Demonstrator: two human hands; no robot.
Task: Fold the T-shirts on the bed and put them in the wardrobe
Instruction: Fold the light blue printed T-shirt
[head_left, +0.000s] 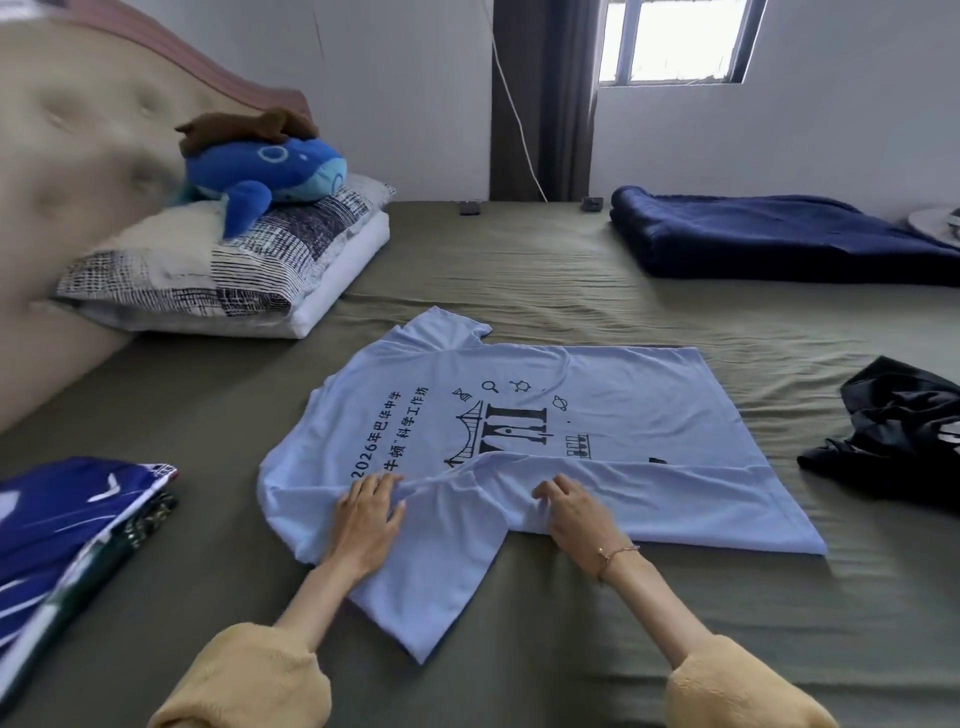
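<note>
On the bed (519, 260), both hands press the T-shirt (597, 415).

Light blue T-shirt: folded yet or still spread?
Partly folded. The light blue T-shirt lies mostly flat, only its near edge turned over the print, under the left hand and right hand.

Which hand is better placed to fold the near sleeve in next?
Left, probably. The left hand lies flat on the light blue T-shirt right above the near sleeve. The right hand rests further right, on the folded-over body edge.
</note>
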